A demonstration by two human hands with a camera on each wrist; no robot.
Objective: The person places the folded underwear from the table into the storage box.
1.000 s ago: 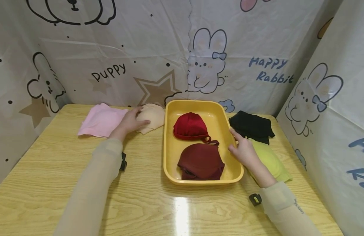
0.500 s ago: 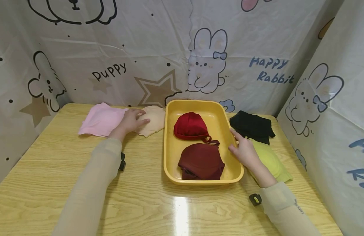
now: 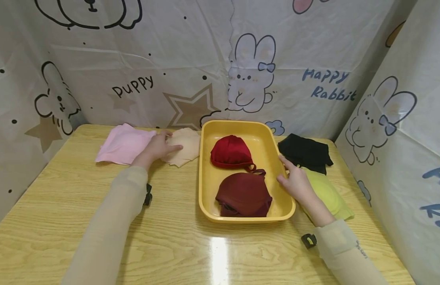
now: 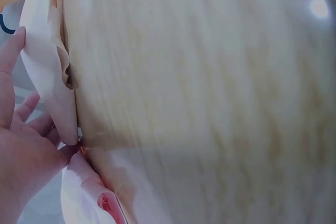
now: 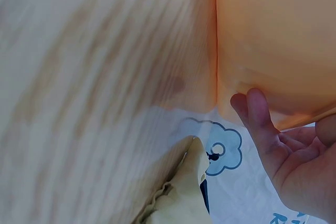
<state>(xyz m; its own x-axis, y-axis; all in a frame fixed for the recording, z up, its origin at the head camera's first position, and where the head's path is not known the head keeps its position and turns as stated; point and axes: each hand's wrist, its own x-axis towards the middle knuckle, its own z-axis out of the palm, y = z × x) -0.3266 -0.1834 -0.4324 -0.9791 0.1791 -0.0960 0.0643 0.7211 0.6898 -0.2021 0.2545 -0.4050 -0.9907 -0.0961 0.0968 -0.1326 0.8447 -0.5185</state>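
My left hand [image 3: 157,147] is at the beige bra [image 3: 184,146] on the back of the table. In the left wrist view its thumb touches the top of the cup, and the other fingers lie spread by the bra's end. Beside it on the left lies a pink bra [image 3: 125,144]. With my right hand [image 3: 296,180] I grip the right rim of a yellow tray [image 3: 203,190], thumb over the rim and fingers against the outer wall. Inside the tray sit a bright red bra [image 3: 231,152] and a maroon bra [image 3: 244,194].
Right of the tray a black garment [image 3: 305,150] and a yellow-green bra [image 3: 328,194] lie on the wooden table [image 3: 170,245]. Cartoon-printed cloth [image 3: 191,51] closes off the back and both sides. A black wrist device [image 3: 147,194] shows under each forearm.
The beige bra has shifted slightly toward me and lies flatter, as the left hand moved a little on it. The right hand and the tray stay in place.
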